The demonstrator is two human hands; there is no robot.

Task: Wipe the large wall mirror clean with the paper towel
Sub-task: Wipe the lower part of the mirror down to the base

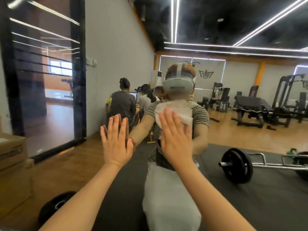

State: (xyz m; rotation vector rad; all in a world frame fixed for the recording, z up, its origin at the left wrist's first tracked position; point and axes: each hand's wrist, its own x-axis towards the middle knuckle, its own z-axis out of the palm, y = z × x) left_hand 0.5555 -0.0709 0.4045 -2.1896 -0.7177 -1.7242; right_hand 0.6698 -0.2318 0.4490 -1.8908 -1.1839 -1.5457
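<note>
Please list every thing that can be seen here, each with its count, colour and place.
wall mirror: one, fills the view ahead
paper towel: one, white, flat on the mirror under the right hand
barbell: one, black plate, chrome bar, reflected on the dark mat at right
gym machines: several, black, reflected at far right
seated people: about three, reflected, backs turned
cardboard boxes: stacked, brown, far left
left hand: open, flat on the glass
right hand: open, pressing the towel
</note>
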